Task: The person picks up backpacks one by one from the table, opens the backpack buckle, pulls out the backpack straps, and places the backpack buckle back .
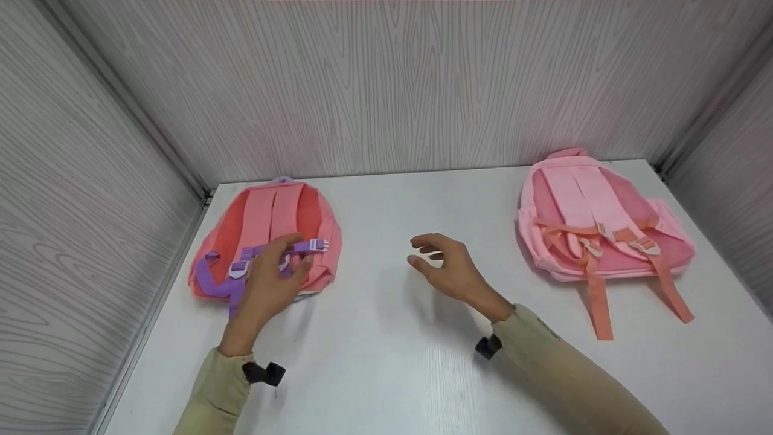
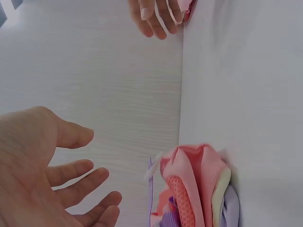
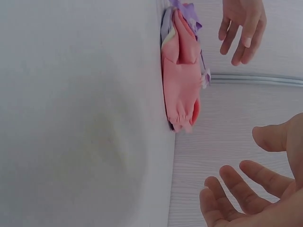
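Coral-pink backpack and pale-pink backpack, two in all, at left and right ends of table. Two hands, empty, thumbs and fingers parted: left hand near coral-pink backpack, right hand over table's middle. Purple straps on first, orange straps on second. Left hand partly hides purple straps; sleeves cut off.
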`<state>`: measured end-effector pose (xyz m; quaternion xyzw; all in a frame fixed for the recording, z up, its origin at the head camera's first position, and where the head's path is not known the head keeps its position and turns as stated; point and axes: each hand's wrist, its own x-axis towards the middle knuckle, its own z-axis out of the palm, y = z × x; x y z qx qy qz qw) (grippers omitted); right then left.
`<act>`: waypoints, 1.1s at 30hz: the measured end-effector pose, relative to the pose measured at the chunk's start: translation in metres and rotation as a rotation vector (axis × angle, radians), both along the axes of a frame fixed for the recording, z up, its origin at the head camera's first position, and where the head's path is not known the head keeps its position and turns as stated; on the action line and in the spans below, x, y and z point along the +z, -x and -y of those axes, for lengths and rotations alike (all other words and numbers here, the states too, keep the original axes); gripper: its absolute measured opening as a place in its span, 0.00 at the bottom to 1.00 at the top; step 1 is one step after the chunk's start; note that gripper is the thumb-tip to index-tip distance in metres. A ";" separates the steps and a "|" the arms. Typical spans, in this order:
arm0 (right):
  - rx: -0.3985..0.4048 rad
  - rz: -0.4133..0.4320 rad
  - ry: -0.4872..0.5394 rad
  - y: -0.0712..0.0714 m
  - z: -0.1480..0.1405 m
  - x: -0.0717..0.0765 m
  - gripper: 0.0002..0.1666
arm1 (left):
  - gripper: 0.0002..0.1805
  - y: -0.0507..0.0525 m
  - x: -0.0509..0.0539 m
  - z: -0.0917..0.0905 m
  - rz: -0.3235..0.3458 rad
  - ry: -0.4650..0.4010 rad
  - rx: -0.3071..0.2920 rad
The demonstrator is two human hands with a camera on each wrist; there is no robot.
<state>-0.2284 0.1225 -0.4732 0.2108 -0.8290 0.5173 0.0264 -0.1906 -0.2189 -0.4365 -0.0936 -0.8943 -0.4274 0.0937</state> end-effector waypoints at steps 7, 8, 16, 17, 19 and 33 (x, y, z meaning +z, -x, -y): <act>0.028 -0.018 -0.029 0.000 -0.028 0.010 0.22 | 0.27 0.007 0.001 -0.036 -0.014 -0.016 -0.088; 0.032 -0.018 -0.031 0.000 -0.033 0.012 0.22 | 0.27 0.007 0.002 -0.041 -0.011 -0.008 -0.094; -0.039 -0.014 -0.052 0.008 -0.067 0.031 0.21 | 0.27 0.017 0.006 -0.071 -0.016 0.033 -0.154; -0.050 -0.017 -0.058 0.009 -0.071 0.033 0.21 | 0.27 0.018 0.007 -0.074 -0.017 0.034 -0.160; -0.070 -0.023 -0.079 0.011 -0.080 0.039 0.20 | 0.27 0.021 0.008 -0.082 -0.018 0.039 -0.170; -0.254 0.029 -0.251 0.013 -0.169 0.073 0.29 | 0.28 0.042 0.010 -0.137 -0.033 0.029 -0.288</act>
